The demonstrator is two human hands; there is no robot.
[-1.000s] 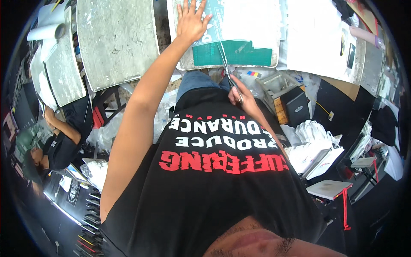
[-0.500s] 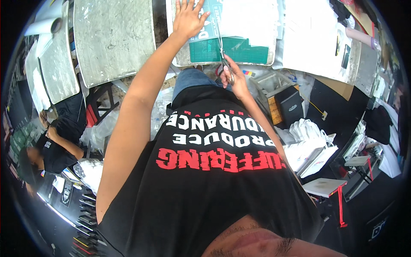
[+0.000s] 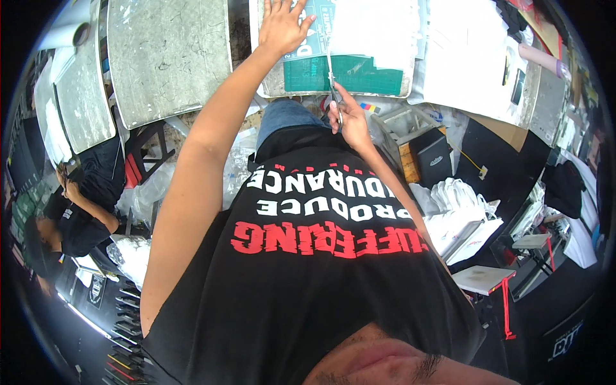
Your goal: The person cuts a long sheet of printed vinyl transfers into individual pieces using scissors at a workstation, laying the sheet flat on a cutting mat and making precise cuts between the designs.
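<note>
My left hand (image 3: pixel 281 29) lies flat with fingers spread on a blue-grey printed sheet (image 3: pixel 319 43) at the top of the view. My right hand (image 3: pixel 351 122) is closed around the handles of a pair of scissors (image 3: pixel 332 78). The long blades point away from me, along the line where the printed sheet meets a white sheet (image 3: pixel 372 29). Whether the sheet lies between the blades I cannot make out. Under the sheets, a green cutting mat (image 3: pixel 385 80) shows at the near side of a pale work board (image 3: pixel 273 83).
Worn grey boards (image 3: pixel 170 58) stand to the left, and a white-covered board (image 3: pixel 459 70) to the right. Below it are a wooden stool (image 3: pixel 404 131), a black box (image 3: pixel 430 154) and a pile of white bags (image 3: pixel 452 199). Another person (image 3: pixel 83 224) works at the far left.
My right hand and the scissors have shifted slightly left, and the scissor handles look closer together. My left hand stays in place. The other person's arms have moved a little.
</note>
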